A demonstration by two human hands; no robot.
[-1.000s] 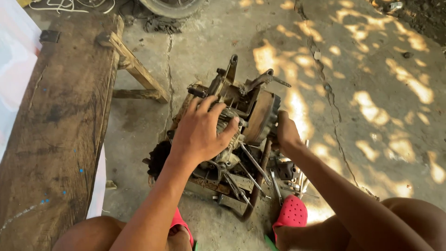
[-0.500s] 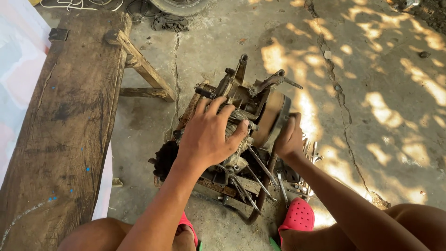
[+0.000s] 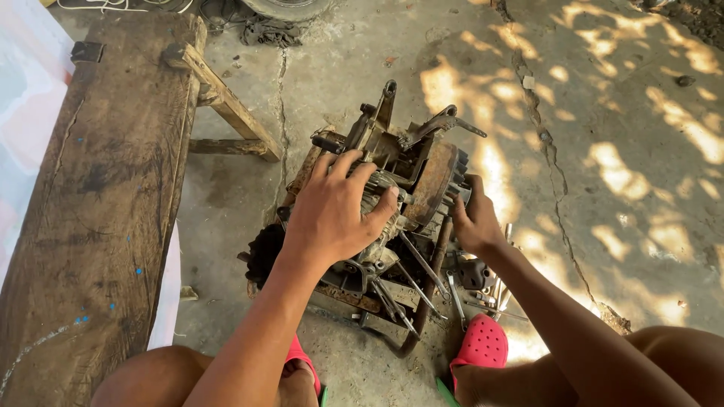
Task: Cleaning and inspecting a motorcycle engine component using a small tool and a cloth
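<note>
A greasy small engine block (image 3: 392, 162) with a rusty round flywheel (image 3: 436, 177) stands on the concrete floor between my feet. My left hand (image 3: 335, 211) lies spread over the finned top of the engine, fingers curled on it. On the right side, my right hand (image 3: 477, 222) grips the flywheel's edge. Several long metal rods and tools (image 3: 411, 290) lie under and in front of the engine.
A worn wooden bench (image 3: 90, 196) runs along the left, with a slanted brace (image 3: 226, 105) reaching toward the engine. My feet wear pink clogs (image 3: 483, 343). A tyre (image 3: 286, 7) and rags lie at the top. Cracks run through the sunlit concrete (image 3: 603, 151).
My left hand has stayed spread on top of the engine. The right hand has stayed at the flywheel's side. The view has shifted slightly, the engine now sitting lower in the picture.
</note>
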